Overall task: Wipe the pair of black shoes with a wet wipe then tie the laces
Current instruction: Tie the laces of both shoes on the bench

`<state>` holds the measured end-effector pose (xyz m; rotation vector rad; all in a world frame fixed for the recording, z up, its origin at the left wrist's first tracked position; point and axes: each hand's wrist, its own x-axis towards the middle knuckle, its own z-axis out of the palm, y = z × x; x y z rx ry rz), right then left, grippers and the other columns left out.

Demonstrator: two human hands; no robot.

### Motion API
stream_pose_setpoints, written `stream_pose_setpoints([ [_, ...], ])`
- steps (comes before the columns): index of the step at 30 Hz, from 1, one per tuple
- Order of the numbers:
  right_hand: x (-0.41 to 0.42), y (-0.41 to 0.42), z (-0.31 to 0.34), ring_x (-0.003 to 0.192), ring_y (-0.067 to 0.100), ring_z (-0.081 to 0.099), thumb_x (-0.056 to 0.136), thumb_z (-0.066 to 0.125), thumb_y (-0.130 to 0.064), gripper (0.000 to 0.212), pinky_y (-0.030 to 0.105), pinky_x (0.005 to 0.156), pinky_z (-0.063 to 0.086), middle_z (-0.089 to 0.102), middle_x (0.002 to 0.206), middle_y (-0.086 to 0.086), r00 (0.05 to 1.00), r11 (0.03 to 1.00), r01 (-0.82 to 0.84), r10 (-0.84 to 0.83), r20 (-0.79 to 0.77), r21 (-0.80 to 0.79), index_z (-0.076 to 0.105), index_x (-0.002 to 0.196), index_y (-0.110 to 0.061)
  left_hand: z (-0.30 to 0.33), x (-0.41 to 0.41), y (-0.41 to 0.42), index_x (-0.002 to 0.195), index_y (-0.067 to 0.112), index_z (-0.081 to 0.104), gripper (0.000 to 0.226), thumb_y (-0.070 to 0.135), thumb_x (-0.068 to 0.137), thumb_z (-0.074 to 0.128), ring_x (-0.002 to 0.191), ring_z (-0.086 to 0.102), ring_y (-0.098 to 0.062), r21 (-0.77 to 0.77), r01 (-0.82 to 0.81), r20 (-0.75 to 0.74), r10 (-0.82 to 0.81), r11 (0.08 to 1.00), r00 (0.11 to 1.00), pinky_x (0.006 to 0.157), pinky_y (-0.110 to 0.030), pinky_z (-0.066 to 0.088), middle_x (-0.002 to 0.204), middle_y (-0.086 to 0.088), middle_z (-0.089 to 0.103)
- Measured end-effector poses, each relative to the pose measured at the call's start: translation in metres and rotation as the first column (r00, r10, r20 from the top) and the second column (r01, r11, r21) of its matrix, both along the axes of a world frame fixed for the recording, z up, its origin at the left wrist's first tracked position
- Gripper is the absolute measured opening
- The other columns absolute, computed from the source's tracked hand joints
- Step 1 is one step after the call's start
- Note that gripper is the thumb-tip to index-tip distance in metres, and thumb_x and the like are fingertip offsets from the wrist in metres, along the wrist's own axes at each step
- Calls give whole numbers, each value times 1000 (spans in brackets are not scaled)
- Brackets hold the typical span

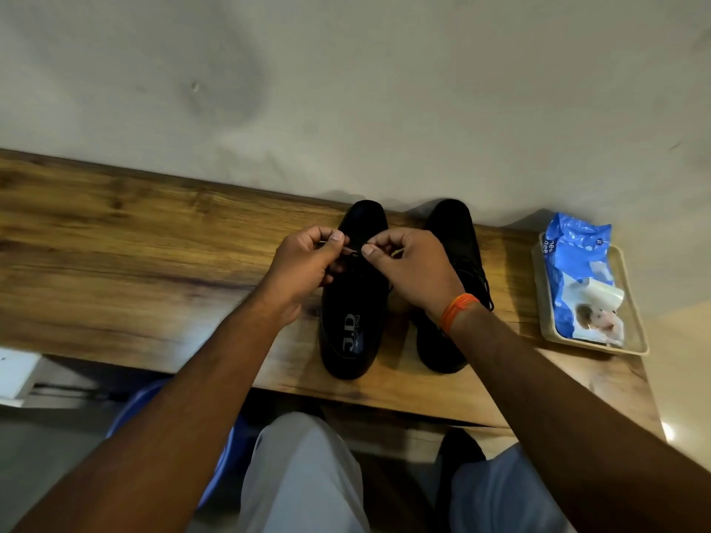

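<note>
Both hands, left (pixel 304 259) and right (pixel 408 263), pinch thin black laces (pixel 356 252) over the smooth left shoe (pixel 354 302); grainy wooden tabletop (pixel 154 244) beneath, plain wall (pixel 346 90) beyond.

Both bare forearms reach forward and converge toward the middle. The left hand (pixel 304 259) has its fingers curled, thumb pressed against the forefinger in a pinch, back of the hand up. The right hand (pixel 409 263) mirrors it, fingers curled and thumb tip meeting the forefinger; an orange band (pixel 458 311) wraps its wrist. The two thumbs nearly touch
</note>
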<state>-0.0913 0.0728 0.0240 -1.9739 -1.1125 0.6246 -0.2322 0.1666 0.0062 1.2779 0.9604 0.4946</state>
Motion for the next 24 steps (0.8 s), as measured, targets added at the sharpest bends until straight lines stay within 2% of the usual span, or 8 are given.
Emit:
stream_pose_setpoints([
  [6, 10, 11, 4, 72, 11, 63, 89, 68, -24, 4, 24, 66, 52, 67, 80, -3, 994, 990, 108, -109, 12, 92, 71, 89, -22, 4, 0, 3, 97, 21, 68, 7, 23, 90, 68, 65, 57, -13, -41, 40, 45, -38, 998, 998, 63, -30, 42, 74, 0, 70],
  [8, 13, 15, 6, 71, 13, 63, 87, 69, -19, 4, 28, 69, 54, 67, 79, 0, 985, 976, 165, -169, 17, 143, 69, 90, -21, 3, -2, 4, 100, 21, 68, 19, 15, 84, 74, 64, 58, -10, 15, 106, 37, -107, 994, 994, 61, -25, 47, 71, 1, 65],
  [11, 17, 19, 7, 66, 11, 63, 86, 69, -14, 9, 33, 69, 58, 65, 74, -1, 974, 957, 226, -228, -11, 184, 68, 84, -22, 2, -4, 5, 106, 20, 70, 38, 7, 73, 82, 72, 61, -9, 133, 229, -36, -226, 964, 974, 72, -26, 57, 83, -2, 68],
  [13, 16, 20, 9, 65, 12, 66, 87, 69, -13, 7, 36, 66, 59, 66, 75, 0, 969, 943, 246, -235, -74, 226, 68, 87, -21, 2, -5, 4, 101, 22, 73, 38, 5, 69, 84, 72, 65, -5, 222, 288, -118, -268, 931, 956, 73, -26, 58, 88, 1, 73],
  [17, 12, 13, 15, 70, 1, 59, 86, 72, -22, 22, 15, 70, 53, 61, 85, -4, 969, 917, 240, -248, -16, 320, 62, 104, -28, 5, -1, 3, 80, 21, 73, 18, 4, 77, 78, 75, 70, -4, 317, 236, -121, -207, 919, 971, 70, -21, 55, 77, 7, 74],
  [20, 9, 4, 17, 78, 1, 64, 85, 73, -31, 13, 18, 73, 53, 70, 86, -7, 990, 972, 89, -111, 89, 216, 73, 93, -20, 4, 1, 2, 81, 15, 71, 10, 6, 86, 70, 68, 67, -1, 232, 187, -20, -188, 955, 982, 61, -16, 51, 69, 10, 71],
  [22, 8, 1, 13, 81, -1, 64, 85, 73, -30, 16, 14, 73, 49, 71, 88, -9, 991, 998, -64, 60, 123, 30, 75, 96, -20, 3, 1, 1, 81, 16, 70, 10, 11, 90, 67, 61, 60, -1, 160, 164, 16, -169, 973, 986, 55, -15, 46, 65, 9, 67],
  [24, 9, 0, 5, 81, -1, 62, 84, 74, -30, 20, 13, 73, 46, 72, 92, -7, 980, 987, -137, 147, 136, -82, 75, 101, -19, 0, 1, 2, 80, 18, 68, 12, 16, 92, 65, 59, 53, -4, 91, 146, 34, -149, 985, 988, 54, -16, 42, 67, 5, 66],
])
